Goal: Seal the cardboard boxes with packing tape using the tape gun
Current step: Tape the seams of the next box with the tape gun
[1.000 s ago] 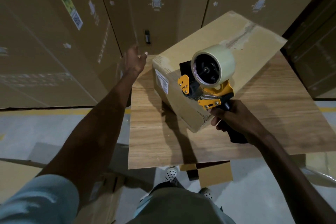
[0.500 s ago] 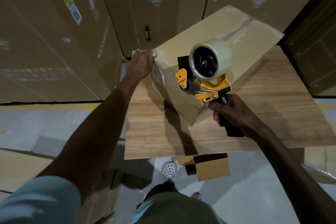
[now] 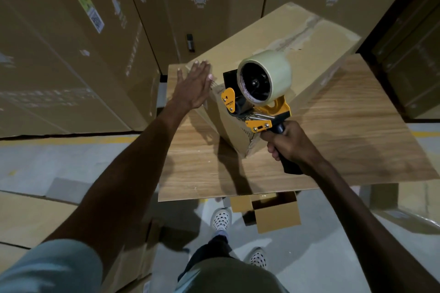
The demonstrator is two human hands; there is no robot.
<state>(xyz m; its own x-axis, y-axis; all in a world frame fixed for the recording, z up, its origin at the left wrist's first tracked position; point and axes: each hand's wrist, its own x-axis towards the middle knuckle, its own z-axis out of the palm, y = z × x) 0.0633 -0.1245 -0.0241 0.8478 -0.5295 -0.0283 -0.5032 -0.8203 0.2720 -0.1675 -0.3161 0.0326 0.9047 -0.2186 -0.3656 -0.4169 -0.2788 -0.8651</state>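
Observation:
A long cardboard box (image 3: 307,38) lies at an angle on a wooden table (image 3: 345,140); old tape residue runs along its top seam. My right hand (image 3: 289,144) grips the black handle of a yellow tape gun (image 3: 258,100) carrying a roll of clear tape, held over the box's near end. My left hand (image 3: 194,85) presses flat, fingers straight, against the box's near left corner.
Tall stacked cartons (image 3: 71,43) form a wall behind and to the left of the table. A small open cardboard box (image 3: 276,215) sits on the floor under the table's front edge, by my feet. Flat cardboard (image 3: 28,219) lies on the floor at left.
My left hand came in from the air at left, reached the box's near left corner and now lies flat against it. The tape gun stays over the near end.

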